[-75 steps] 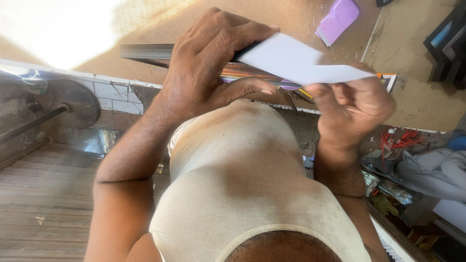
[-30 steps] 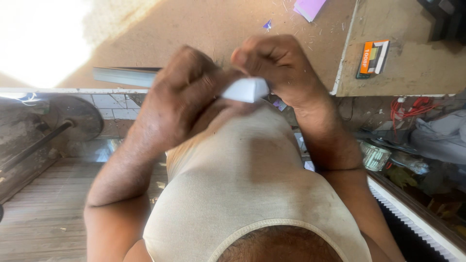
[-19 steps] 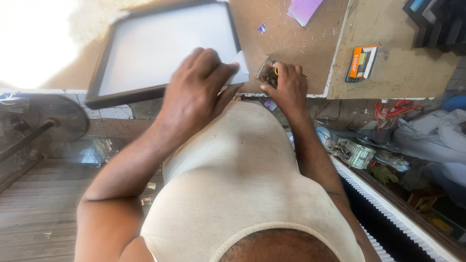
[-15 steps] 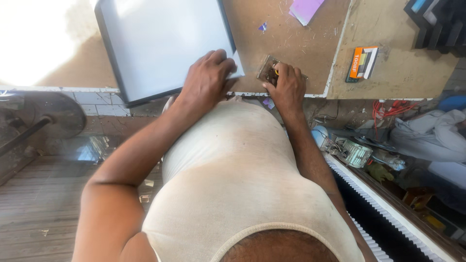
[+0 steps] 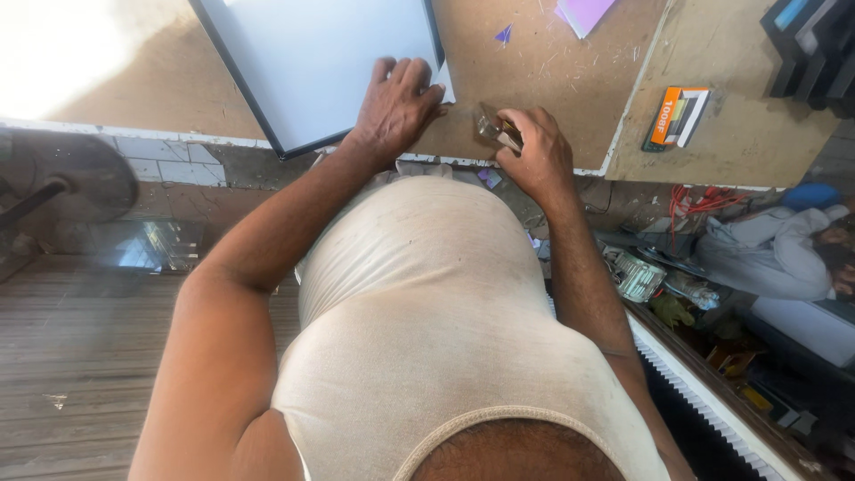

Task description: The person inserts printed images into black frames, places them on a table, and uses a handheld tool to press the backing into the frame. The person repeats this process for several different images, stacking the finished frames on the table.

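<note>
Left hand (image 5: 398, 100) flat and open on the black-framed white panel (image 5: 312, 62) at 11 o'clock on the brown board surface (image 5: 543, 62), right hand (image 5: 532, 151) gripping a small metal tool (image 5: 495, 130) beside it, tool not yet touching the frame.

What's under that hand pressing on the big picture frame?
Under the left hand lies the black-edged frame's pale sheet, near its corner, on the brown worktop. The patch beneath the palm is covered, so it cannot be seen.

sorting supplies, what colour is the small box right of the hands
Orange and black, the small box on the workbench, seen in the head view.
</note>
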